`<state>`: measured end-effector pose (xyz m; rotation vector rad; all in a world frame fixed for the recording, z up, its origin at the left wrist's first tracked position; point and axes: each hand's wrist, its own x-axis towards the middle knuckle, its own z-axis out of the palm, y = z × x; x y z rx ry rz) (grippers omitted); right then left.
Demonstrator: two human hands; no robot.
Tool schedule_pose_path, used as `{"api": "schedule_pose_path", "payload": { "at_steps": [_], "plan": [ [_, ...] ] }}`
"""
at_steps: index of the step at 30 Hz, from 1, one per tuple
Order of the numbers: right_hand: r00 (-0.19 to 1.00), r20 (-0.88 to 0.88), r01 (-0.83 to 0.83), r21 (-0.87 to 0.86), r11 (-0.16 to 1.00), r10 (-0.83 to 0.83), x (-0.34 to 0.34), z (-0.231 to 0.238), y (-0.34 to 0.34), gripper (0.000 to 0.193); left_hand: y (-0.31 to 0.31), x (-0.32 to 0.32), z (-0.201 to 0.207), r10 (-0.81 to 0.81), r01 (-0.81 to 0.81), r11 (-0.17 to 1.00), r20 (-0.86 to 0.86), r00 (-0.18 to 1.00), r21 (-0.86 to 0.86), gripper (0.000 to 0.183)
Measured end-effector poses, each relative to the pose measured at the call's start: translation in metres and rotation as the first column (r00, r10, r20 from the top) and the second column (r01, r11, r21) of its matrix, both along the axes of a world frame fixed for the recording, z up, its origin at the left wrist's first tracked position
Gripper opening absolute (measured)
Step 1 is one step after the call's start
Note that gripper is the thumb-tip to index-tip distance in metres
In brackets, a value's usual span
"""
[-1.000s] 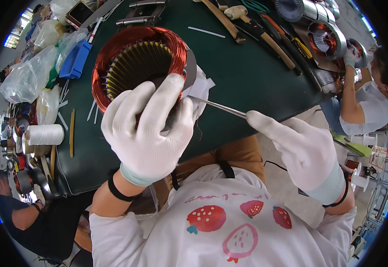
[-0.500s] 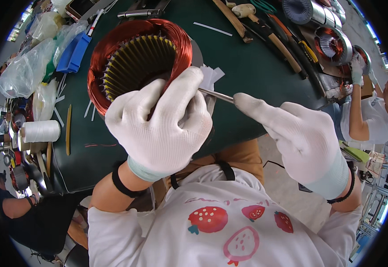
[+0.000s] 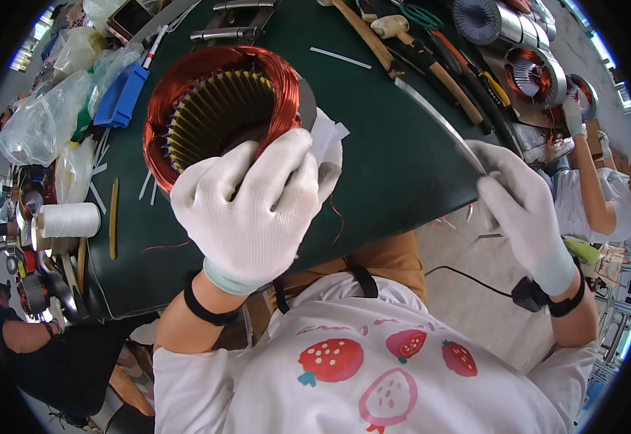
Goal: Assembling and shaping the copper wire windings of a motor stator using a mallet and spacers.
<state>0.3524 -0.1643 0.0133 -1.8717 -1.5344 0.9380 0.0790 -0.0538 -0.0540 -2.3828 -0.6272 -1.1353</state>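
Observation:
A motor stator (image 3: 302, 108) with thick red-brown copper coils (image 3: 160, 94) and yellow slot liners stands tilted on the green table. My gloved left hand (image 3: 246, 210) is closed over its near rim, fingers curled on the coil. White paper-like insulation pieces (image 3: 326, 137) stick out at the stator's right side, partly behind the hand. My gloved right hand (image 3: 521, 202) is off to the right, apart from the stator. Its fingers are closed round a long slim metal tool (image 3: 435, 116), which points up and left over the table. The gripped end is hidden in the palm.
Wooden-handled hammers (image 3: 449, 79) and other tools lie at the back right. At the left are a blue bin (image 3: 120, 98), plastic bags (image 3: 44, 119), a white thread spool (image 3: 69, 217) and a yellow stick (image 3: 114, 217). Another person (image 3: 590, 195) works at the right, near more stators (image 3: 536, 76).
My right hand has drawn the metal tool away from the stator, moving right and swinging its tip up. My left hand stays on the rim, its fingers slightly shifted.

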Motion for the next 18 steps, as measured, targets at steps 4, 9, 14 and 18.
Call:
{"api": "schedule_pose_path", "payload": {
  "at_steps": [4,9,14,18],
  "plan": [
    [0.898,-0.422,0.081,-0.119,0.990,-0.125,-0.035,-0.025,0.033,0.037,-0.003,-0.002,0.006,0.010,-0.009,1.000,-0.019,1.000,0.008,0.038],
    [0.622,-0.775,-0.167,-0.265,0.950,-0.107,-0.065,-0.046,0.081,0.044,0.000,0.000,0.002,0.014,-0.014,1.000,-0.013,1.000,-0.001,0.037],
    [0.430,-0.902,-0.150,-0.114,0.982,-0.039,-0.071,-0.037,0.075,0.021,-0.012,-0.003,0.007,0.028,-0.028,1.000,-0.032,0.999,-0.013,0.040],
    [0.672,-0.739,-0.075,-0.134,0.988,-0.049,-0.063,-0.030,0.051,0.021,-0.048,-0.006,0.014,0.191,-0.186,0.973,0.021,0.981,-0.136,0.051]
  ]
}}
